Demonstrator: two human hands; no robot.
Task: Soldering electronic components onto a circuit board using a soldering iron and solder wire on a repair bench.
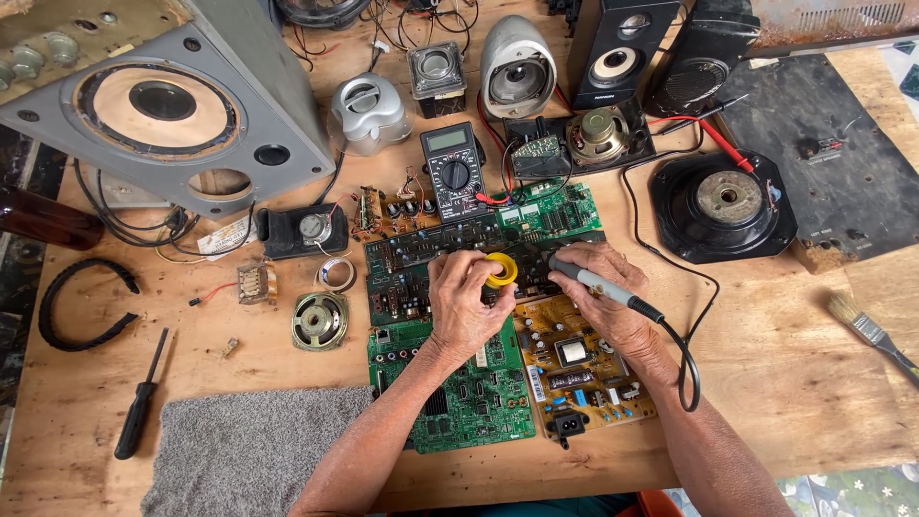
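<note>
**Soldering iron and yellow ring over the dark board**

My left hand [466, 297] sits at the middle of the bench, fingers curled narrow around a small yellow ring [500, 270], which I pinch between thumb and fingertips just above the dark circuit board [421, 257]. My right hand [605, 292] is at three o'clock from it, close beside, fingers wrapped shut around the grey handle of a soldering iron [595, 282]. The iron's tip points toward nine o'clock, at the ring; I cannot tell whether tip and ring touch. Its black cord [691, 369] loops away toward five o'clock, past my wrist.

Under my hands lie more boards: a green one [469, 397] at six o'clock, a yellow-brown one [579, 369] just beside it at five o'clock, both partly covered by my forearms. At twelve o'clock a multimeter [453, 170] lies flat, touching the top edge of the boards. At nine o'clock a small round speaker [319, 320] rests on the wooden table [795, 364], with a screwdriver [141, 397] farther out toward eight o'clock. A grey cloth [249, 450] lies at seven o'clock. A paintbrush [866, 330] is well apart at three o'clock. A big grey speaker cabinet [182, 105] fills the ten o'clock corner.
</note>
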